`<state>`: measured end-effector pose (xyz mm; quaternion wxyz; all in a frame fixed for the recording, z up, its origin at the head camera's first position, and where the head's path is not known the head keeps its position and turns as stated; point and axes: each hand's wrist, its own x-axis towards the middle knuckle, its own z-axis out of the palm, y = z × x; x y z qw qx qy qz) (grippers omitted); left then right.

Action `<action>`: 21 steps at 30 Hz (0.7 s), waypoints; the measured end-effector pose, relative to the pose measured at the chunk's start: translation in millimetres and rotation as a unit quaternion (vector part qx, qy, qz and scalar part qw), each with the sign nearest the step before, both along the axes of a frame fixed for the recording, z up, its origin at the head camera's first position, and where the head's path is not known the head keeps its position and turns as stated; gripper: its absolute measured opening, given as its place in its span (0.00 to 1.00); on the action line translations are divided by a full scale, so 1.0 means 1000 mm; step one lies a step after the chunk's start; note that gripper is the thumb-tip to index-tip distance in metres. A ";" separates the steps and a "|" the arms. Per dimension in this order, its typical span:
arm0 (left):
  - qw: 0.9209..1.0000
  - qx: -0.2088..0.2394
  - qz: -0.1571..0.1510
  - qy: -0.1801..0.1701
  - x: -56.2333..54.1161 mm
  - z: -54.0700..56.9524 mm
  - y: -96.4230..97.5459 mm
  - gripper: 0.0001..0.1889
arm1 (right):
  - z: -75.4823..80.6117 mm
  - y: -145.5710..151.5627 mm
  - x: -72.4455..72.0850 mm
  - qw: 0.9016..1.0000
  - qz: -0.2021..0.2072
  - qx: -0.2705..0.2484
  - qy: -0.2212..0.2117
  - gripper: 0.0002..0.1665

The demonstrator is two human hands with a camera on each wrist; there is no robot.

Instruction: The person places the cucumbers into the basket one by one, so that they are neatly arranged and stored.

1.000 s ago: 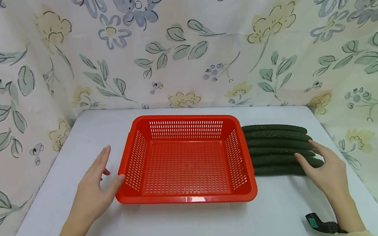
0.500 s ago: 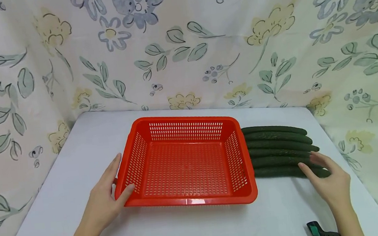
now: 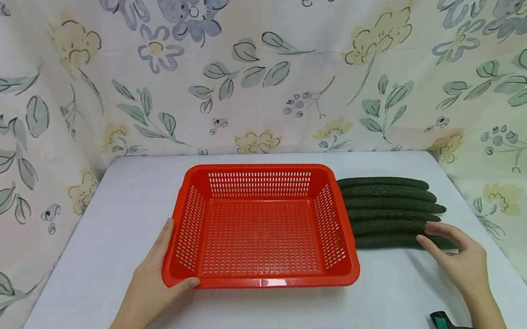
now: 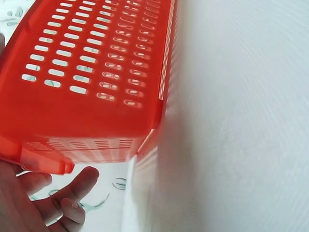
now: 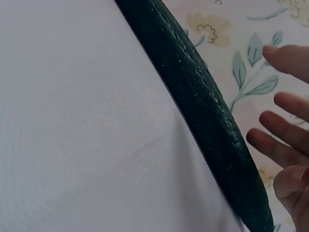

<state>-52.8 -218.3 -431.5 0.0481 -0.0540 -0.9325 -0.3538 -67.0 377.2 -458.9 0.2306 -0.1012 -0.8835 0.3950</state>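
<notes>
A red rectangular plastic basket (image 3: 304, 280) with slotted sides stands on the white worktop (image 3: 280, 323), left of six long dark-green cucumbers (image 3: 388, 205). The left hand's grip (image 3: 154, 279), spread wide, spans the basket's near-left corner; the right hand (image 3: 460, 259), fingers parted, holding nothing, is near the closest cucumber's end. Floral fabric (image 3: 247, 102) hangs behind.

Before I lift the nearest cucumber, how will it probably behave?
The cucumber is probably stiff, lying in one gentle curve without kinks. Its rounded sides may let it roll toward the bare tabletop in front, while the neighbouring cucumbers likely block it behind. The right wrist view's faint glints suggest slightly slippery skin.
</notes>
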 end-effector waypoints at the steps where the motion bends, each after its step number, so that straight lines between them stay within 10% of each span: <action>1: 1.000 0.004 -0.001 -0.002 0.000 0.000 0.000 0.69 | -0.001 0.000 0.000 1.000 0.009 -0.006 0.000 0.22; 21: 0.998 0.047 -0.026 0.020 -0.002 -0.008 -0.002 0.73 | -0.011 0.000 0.001 0.995 0.101 0.024 0.003 0.28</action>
